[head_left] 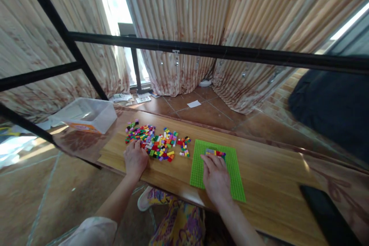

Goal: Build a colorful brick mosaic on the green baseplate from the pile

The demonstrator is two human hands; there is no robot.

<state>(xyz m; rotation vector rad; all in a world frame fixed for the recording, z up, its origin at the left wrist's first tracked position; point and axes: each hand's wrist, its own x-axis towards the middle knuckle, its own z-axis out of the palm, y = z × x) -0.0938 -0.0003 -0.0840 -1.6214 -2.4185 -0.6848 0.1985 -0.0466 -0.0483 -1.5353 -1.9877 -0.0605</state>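
My left hand (136, 160) rests at the near edge of a loose pile of small coloured toy bricks (155, 144). Its fingers curl down against the bricks, and whatever they pinch is too small to make out. A bright green studded baseplate (198, 169) lies to the right of the pile. On its upper part sits a low row of joined toy bricks (218, 153) in grey, yellow, red and purple. Over the plate, my right hand (216, 177) has its fingers together, their tips at the left side of that row. The hand covers part of the row and hides anything between the fingertips.
All this lies on a narrow wooden bench (268, 177). A clear plastic box (92, 117) with an orange label stands at its left end, and a dark phone-like slab (328, 213) lies at the right. Beyond runs a black metal bar (196, 49) before striped curtains (178, 11).
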